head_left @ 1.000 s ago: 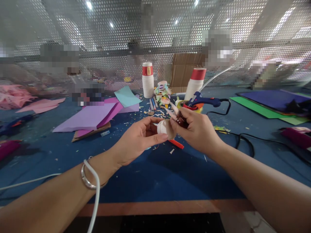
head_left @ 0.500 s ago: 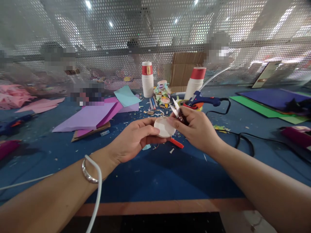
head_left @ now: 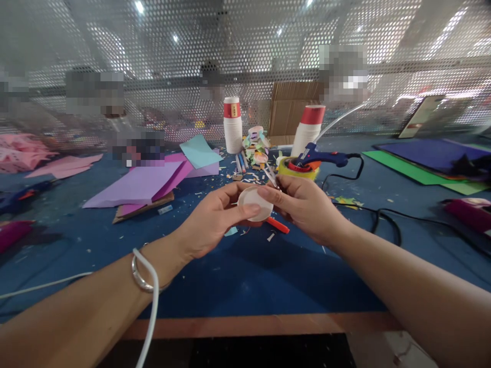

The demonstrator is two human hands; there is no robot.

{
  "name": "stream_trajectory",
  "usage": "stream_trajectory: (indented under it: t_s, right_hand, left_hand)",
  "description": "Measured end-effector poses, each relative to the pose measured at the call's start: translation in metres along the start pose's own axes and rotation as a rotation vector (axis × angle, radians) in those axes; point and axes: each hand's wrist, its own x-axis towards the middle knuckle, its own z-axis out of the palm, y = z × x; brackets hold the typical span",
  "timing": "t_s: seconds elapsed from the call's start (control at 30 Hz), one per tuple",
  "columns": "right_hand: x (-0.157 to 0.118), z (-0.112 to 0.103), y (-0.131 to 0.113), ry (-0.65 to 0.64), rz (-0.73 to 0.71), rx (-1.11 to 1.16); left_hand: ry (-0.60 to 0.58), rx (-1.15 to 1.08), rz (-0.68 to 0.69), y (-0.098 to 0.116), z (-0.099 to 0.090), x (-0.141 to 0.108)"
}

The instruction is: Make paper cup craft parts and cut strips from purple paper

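My left hand pinches a small round white paper disc, perhaps a cup bottom, with the thumb lying across its face. My right hand is closed round a pair of scissors, whose blades point up and away to the left. The right thumb also presses on the disc's upper right edge. Most of the scissors' handles are hidden by the fingers. Just beneath the hands, a red-orange marker lies on the blue table among paper scraps.
Two stacks of paper cups stand at the back. A blue glue gun rests on a yellow tape roll, its black cord trailing right. Purple paper lies left, green sheets right. Behind is a perforated metal screen.
The disc has shifted slightly left and tilted, with my left thumb farther over it. My right hand has turned a little, bringing the scissors lower and to the left.
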Motion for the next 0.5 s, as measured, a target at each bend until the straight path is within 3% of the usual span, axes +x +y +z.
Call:
stream_trajectory:
  t_s: [0.23, 0.5]
  right_hand:
    - [-0.0002, 0.0014, 0.0058, -0.029, -0.014, -0.027]
    - [-0.0008, 0.0008, 0.0052, -0.038, 0.014, -0.091]
  left_hand:
    - [0.001, 0.056, 0.029, -0.0019, 0.0052, -0.0006]
    - [-0.010, 0.233, 0.122, -0.0055, -0.0017, -0.0015]
